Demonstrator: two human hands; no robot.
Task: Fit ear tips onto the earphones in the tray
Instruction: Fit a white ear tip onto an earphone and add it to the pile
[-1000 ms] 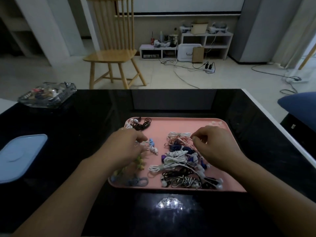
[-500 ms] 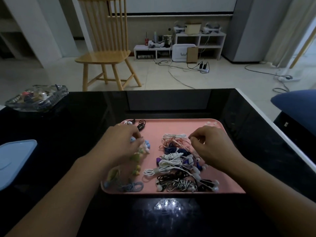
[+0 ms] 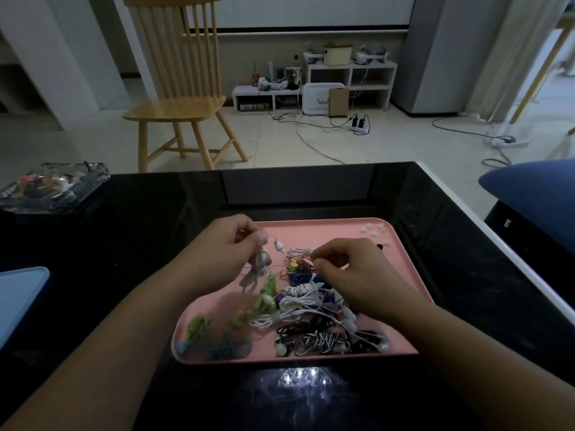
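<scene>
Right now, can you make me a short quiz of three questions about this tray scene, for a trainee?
1. True or false: the left hand holds an earphone above the tray.
2. The loose ear tips lie in which tray corner: A near left, B far right, C near right?
3. Fill in: the right hand pinches at the ___ of earphones.

Key: 1 true; 2 B; 3 pile.

Your clearest passage is the bare far strip of the pink tray (image 3: pixel 326 231); loose ear tips (image 3: pixel 373 231) occupy its far right corner; tangled earphones (image 3: pixel 311 318) block the centre and near edge.
</scene>
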